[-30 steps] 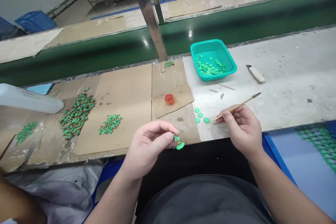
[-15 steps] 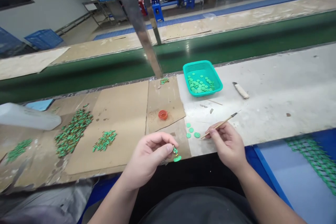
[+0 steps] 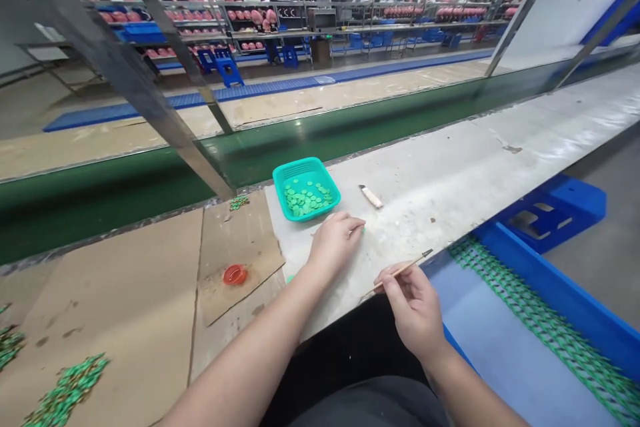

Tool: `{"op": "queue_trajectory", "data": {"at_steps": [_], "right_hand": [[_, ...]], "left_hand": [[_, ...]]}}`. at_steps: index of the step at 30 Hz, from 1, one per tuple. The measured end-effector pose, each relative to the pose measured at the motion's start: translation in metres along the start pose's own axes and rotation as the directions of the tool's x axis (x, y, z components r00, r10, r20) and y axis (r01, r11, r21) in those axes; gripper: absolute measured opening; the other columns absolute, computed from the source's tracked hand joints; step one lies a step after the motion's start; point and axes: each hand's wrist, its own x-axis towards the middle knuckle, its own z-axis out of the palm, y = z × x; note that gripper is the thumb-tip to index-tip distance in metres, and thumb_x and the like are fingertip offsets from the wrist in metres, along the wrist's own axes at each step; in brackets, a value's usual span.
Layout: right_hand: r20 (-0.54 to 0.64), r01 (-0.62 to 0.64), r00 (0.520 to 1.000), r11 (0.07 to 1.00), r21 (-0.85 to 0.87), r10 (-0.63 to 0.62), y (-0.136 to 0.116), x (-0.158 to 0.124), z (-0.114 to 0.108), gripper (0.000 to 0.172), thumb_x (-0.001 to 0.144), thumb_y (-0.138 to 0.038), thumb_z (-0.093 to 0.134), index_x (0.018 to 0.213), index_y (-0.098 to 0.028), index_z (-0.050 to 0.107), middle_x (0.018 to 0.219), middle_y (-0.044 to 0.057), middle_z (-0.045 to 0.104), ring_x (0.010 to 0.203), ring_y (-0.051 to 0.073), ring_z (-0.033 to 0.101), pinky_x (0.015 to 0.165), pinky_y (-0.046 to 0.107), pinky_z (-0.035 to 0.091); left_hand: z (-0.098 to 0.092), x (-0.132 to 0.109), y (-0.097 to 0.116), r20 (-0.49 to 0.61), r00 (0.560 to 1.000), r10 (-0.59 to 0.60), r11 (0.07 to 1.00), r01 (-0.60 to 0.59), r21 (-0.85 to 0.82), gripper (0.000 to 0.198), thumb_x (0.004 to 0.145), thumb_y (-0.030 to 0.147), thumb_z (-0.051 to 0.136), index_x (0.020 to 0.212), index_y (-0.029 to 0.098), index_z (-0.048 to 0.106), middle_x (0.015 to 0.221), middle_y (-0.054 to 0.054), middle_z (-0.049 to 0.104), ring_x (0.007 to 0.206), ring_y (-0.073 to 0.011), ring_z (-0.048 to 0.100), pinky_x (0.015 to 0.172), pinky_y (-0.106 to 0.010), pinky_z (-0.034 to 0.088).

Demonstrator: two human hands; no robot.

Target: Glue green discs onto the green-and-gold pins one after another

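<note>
My left hand [image 3: 334,245] rests at the bench's white surface just in front of a teal plastic basket [image 3: 306,188], which holds many flat green discs. A sliver of green shows at its fingertips, and the fingers hide the rest. My right hand [image 3: 413,307] pinches a thin wooden-handled pick [image 3: 399,273] with a dark metal tip, close to the bench's front edge. The loose green discs seen earlier on the bench are mostly hidden behind my left hand and forearm.
A small red dish [image 3: 235,274] sits on cardboard [image 3: 240,247] to the left, and a white-handled knife [image 3: 371,196] lies by the basket. Green-and-brown pieces [image 3: 67,390] lie at lower left. Strings of green pieces [image 3: 540,320] lie on a blue-edged tray at right. A green conveyor runs behind the bench.
The view has swung up and sideways. My left hand has moved from the bench's front edge to the surface near the basket, and the small green piece it held no longer shows.
</note>
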Motion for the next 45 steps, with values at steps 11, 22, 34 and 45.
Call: {"op": "queue_trajectory", "data": {"at_steps": [11, 22, 34, 45], "right_hand": [[0.111, -0.017, 0.994, 0.999, -0.05, 0.023, -0.018, -0.004, -0.012, 0.011, 0.113, -0.035, 0.075, 0.107, -0.026, 0.076, 0.088, 0.003, 0.083, 0.077, 0.02, 0.083, 0.073, 0.029, 0.07], [0.354, 0.021, 0.935, 0.999, 0.039, -0.033, -0.028, 0.003, 0.022, 0.025, 0.113, -0.023, 0.066, 0.119, -0.027, 0.09, 0.106, 0.008, 0.095, 0.096, 0.027, 0.095, 0.088, 0.038, 0.08], [0.368, 0.145, 0.925, 0.982, -0.12, -0.092, -0.036, 0.003, 0.042, 0.025, 0.121, -0.028, 0.062, 0.105, -0.027, 0.081, 0.094, 0.003, 0.086, 0.087, 0.019, 0.084, 0.077, 0.03, 0.068], [0.384, 0.146, 0.915, 0.989, -0.039, -0.12, -0.036, 0.031, 0.094, 0.021, 0.123, -0.025, 0.062, 0.131, -0.031, 0.08, 0.104, -0.001, 0.08, 0.098, 0.016, 0.077, 0.088, 0.032, 0.065]], "left_hand": [[-0.075, -0.064, 0.005, -0.225, 0.974, -0.024, 0.999, 0.034, 0.04, 0.032, 0.117, 0.043, 0.064, 0.126, 0.025, 0.089, 0.111, -0.007, 0.086, 0.093, -0.0211, 0.078, 0.086, -0.036, 0.066], [-0.085, -0.187, -0.033, -0.217, 0.972, -0.086, 0.974, 0.128, 0.187, 0.02, 0.107, 0.042, 0.072, 0.108, 0.028, 0.087, 0.102, -0.004, 0.086, 0.093, -0.025, 0.083, 0.079, -0.036, 0.066], [-0.076, -0.212, -0.043, -0.345, 0.939, 0.001, 0.891, 0.156, 0.427, 0.031, 0.116, 0.04, 0.068, 0.092, 0.023, 0.072, 0.087, -0.005, 0.074, 0.08, -0.0263, 0.072, 0.073, -0.041, 0.054], [-0.087, -0.229, -0.053, -0.304, 0.953, -0.005, 0.933, 0.114, 0.342, 0.015, 0.116, 0.027, 0.067, 0.114, 0.025, 0.081, 0.104, -0.002, 0.08, 0.091, -0.0218, 0.076, 0.083, -0.039, 0.057]]}}
